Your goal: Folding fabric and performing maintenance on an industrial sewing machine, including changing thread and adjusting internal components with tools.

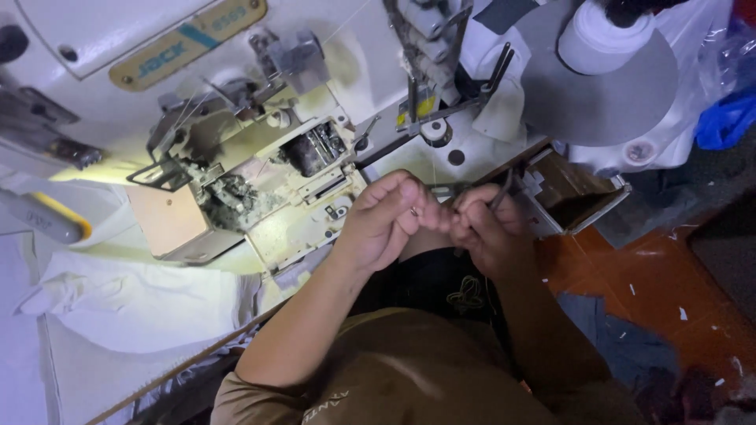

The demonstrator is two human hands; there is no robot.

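My left hand point(384, 219) and my right hand point(482, 230) meet fingertip to fingertip in front of a white industrial sewing machine point(315, 71). The left thumb and forefinger pinch something tiny and shiny point(415, 211); I cannot tell what it is. The right hand grips a thin dark tool point(502, 191), like tweezers, that points up and away. A fine thread point(431, 169) runs up from the hands toward the machine. The machine's lower cover is swung open, showing a lint-caked mechanism point(236, 197).
White fabric point(134, 303) lies on the table at the left. A white thread cone point(602, 43) stands on a grey disc at the upper right. Below it is an open brown box point(571, 193). The orange floor point(669, 291) carries fabric scraps, and a blue bag point(728, 118) lies far right.
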